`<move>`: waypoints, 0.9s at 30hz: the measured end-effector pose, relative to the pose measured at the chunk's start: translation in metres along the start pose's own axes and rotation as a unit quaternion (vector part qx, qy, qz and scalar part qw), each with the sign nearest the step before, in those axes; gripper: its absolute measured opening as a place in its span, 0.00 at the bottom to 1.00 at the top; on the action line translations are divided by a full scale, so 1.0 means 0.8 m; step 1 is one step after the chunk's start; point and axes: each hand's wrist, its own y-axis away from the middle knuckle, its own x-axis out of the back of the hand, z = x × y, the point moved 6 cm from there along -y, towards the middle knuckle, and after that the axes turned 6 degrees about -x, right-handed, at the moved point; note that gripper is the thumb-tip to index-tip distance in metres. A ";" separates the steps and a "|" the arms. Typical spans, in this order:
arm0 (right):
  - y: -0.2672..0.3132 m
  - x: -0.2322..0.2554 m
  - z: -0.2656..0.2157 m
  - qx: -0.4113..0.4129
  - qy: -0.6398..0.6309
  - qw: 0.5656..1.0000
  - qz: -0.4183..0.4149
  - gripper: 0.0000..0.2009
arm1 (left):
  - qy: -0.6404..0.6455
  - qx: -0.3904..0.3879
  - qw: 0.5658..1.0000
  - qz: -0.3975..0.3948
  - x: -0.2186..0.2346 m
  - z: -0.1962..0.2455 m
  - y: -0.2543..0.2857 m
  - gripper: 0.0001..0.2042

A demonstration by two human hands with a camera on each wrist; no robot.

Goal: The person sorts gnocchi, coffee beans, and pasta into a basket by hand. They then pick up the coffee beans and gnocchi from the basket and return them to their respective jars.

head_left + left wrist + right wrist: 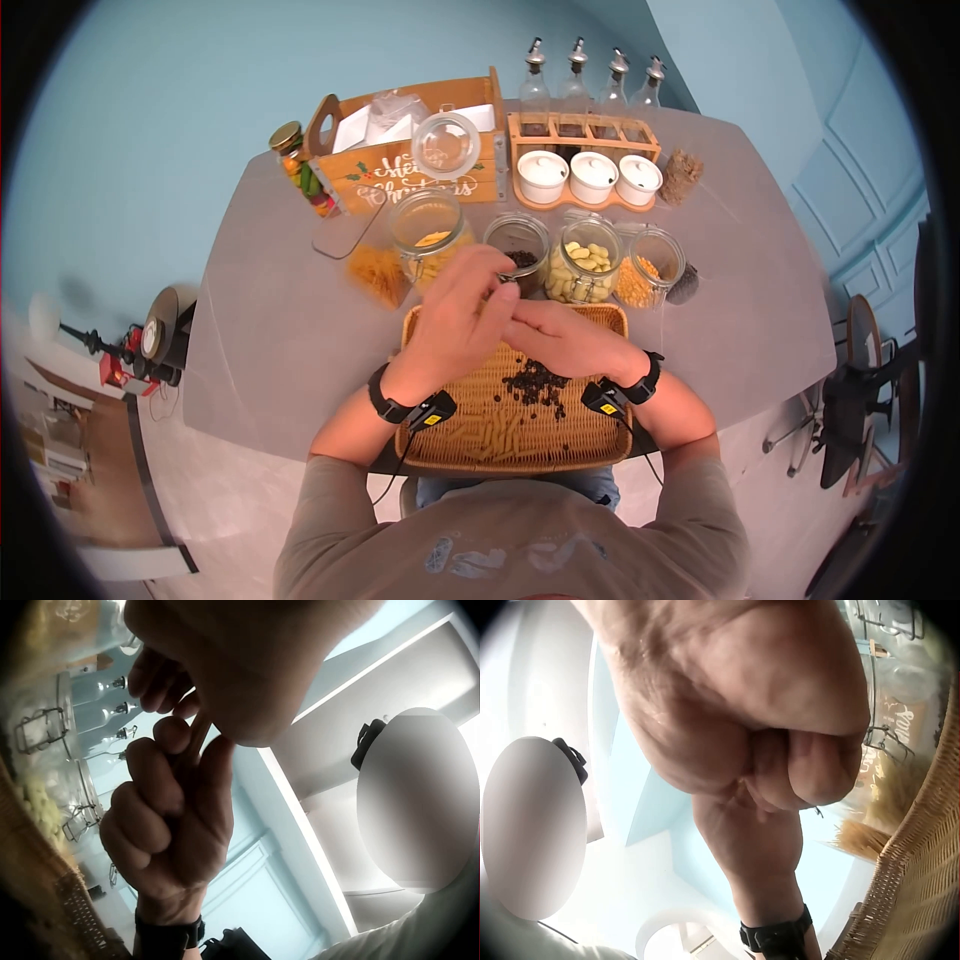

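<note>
Both hands meet above the near side of the jars and the back of the wicker basket [415, 440]. My left hand [462, 315] lies over the fingers of my right hand [565, 340], touching it. In the left wrist view the right hand [169, 810] has its fingers curled toward the palm, with nothing showing in them. Whatever lies between the hands is hidden, so I cannot tell if the left holds anything. Black beans [535, 385] are spread in the basket below, with short pasta tubes [490, 435] nearer the body. Just behind the hands stands an open jar of black beans [520, 258].
Other open glass jars hold pasta [430, 240], pale beans [588, 258] and orange kernels [640, 280]. Spiral pasta [378, 275] lies at left. Behind are a wooden crate [400, 165], white lidded pots [592, 175] and glass bottles [574, 90] in a rack.
</note>
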 end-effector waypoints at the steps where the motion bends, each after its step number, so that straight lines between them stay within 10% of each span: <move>1: 0.004 -0.004 -0.006 0.029 0.023 0.999 -0.009 0.18 | -0.020 -0.054 0.998 -0.022 0.000 0.008 -0.001 0.06; 8: 0.020 0.002 -0.032 -0.015 0.259 0.964 -0.062 0.19 | 0.099 -0.007 0.987 -0.123 -0.004 0.024 0.011 0.10; 14: -0.045 0.023 -0.125 -0.075 0.487 0.870 -0.027 0.17 | 0.056 0.023 0.991 0.119 0.144 0.028 -0.010 0.13; 18: -0.171 0.019 -0.147 0.063 0.634 0.770 -0.004 0.12 | 0.099 -0.002 0.971 0.219 0.236 0.037 0.007 0.22; 23: -0.285 -0.031 -0.152 0.047 0.782 0.615 -0.093 0.06 | 0.118 -0.022 0.952 0.283 0.283 0.049 0.026 0.18; 27: -0.319 -0.064 -0.154 0.061 0.810 0.576 -0.088 0.05 | 0.136 -0.029 0.949 0.282 0.286 0.050 0.028 0.15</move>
